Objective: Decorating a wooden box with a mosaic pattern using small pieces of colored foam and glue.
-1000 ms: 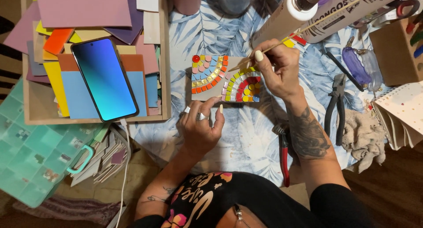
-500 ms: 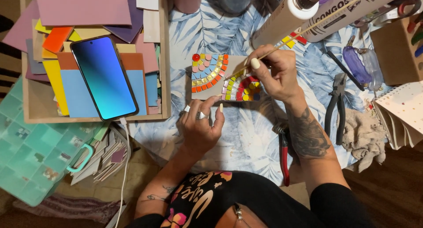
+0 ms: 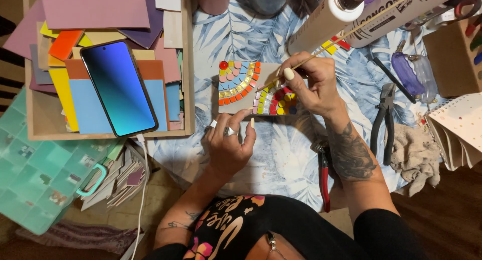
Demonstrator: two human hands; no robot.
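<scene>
stick tip on the mosaic arcs

the small rectangular mosaic board with curved rows of coloured tiles [image 3: 256,89] lies flat on the bench under a blue leaf-print cloth [image 3: 281,154], near the middle. the right hand [image 3: 314,84] has its fingers pinched tight round a thin wooden stick [image 3: 346,36], whose lower tip rests among the yellow and red tiles; the hand covers the board's right end. the left hand [image 3: 230,142], a silver ring on it, lies at the board's near edge with fingers loosely curled, fingertips touching the edge and gripping nothing. to the left a shallow wooden tray of flat coloured tile sheets [image 3: 187,64] carries a black smartphone with a blue screen [image 3: 119,89]. black pliers [image 3: 384,122] lie to the right, red-handled nippers [image 3: 324,177] just beside the right forearm, two white glue cartridges [image 3: 351,14] beyond the board
</scene>
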